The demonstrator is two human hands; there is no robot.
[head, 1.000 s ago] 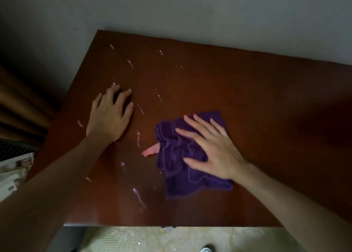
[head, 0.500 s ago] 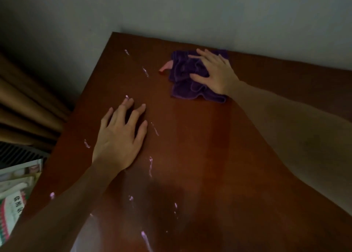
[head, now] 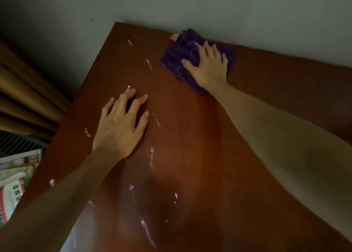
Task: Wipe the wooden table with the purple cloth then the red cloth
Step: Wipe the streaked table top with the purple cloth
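Observation:
The purple cloth (head: 178, 58) lies bunched at the far edge of the wooden table (head: 209, 156), touching the wall. A small pink tag (head: 173, 37) sticks out at its far left corner. My right hand (head: 207, 67) presses flat on the cloth with fingers spread. My left hand (head: 122, 126) rests palm down on the bare wood near the table's left side, holding nothing. Several pale wet streaks (head: 151, 156) mark the wood around the left hand and toward the near edge. No red cloth is in view.
A grey wall (head: 209, 8) runs along the table's far edge. Brown curtain folds (head: 22, 97) hang left of the table. Below them sit a dark vent grille (head: 17, 143) and printed packages (head: 13, 192).
My right hand has pushed the purple cloth from the near middle of the table up to the far edge by the wall. My left hand has stayed in place.

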